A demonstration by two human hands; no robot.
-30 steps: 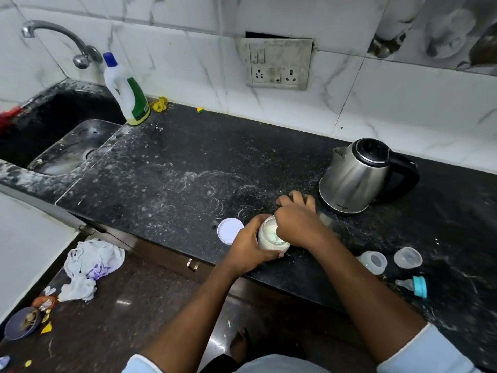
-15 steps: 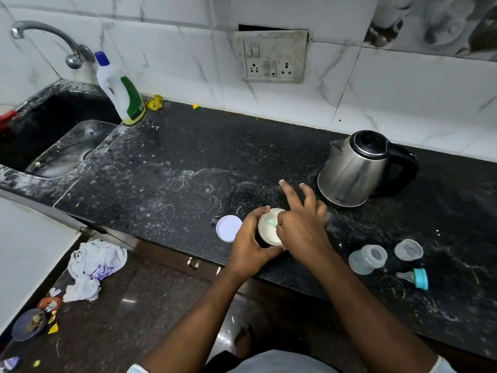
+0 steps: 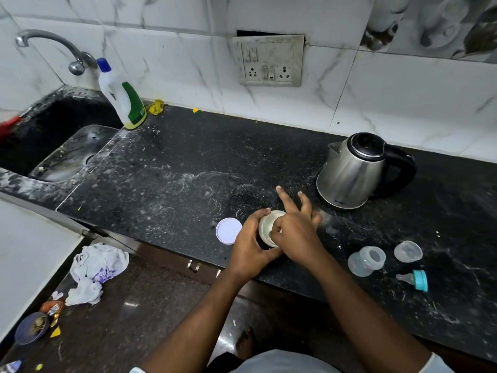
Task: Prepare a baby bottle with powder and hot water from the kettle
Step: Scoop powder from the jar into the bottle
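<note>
A small open powder jar (image 3: 266,224) stands near the front edge of the black counter (image 3: 166,170). My left hand (image 3: 248,243) grips its side. My right hand (image 3: 294,230) is over the jar's mouth, thumb and a finger pinched inside it on something small and greenish, the other fingers spread. The jar's white lid (image 3: 228,230) lies flat just left of it. The steel kettle (image 3: 352,170) stands behind to the right, lid closed. The clear baby bottle (image 3: 365,261) lies on its side at right, with its clear cap (image 3: 408,251) and teal-ringed nipple (image 3: 414,279) beside it.
A sink (image 3: 67,154) with a tap (image 3: 53,47) lies at the far left, and a white-and-green detergent bottle (image 3: 122,95) stands at its corner. A socket plate (image 3: 270,60) is on the tiled wall. Crumpled bags (image 3: 94,273) and litter lie on the floor below.
My right hand, first closed over the jar's top, has lifted its fingers and now pinches inside the mouth. The left hand stays on the jar.
</note>
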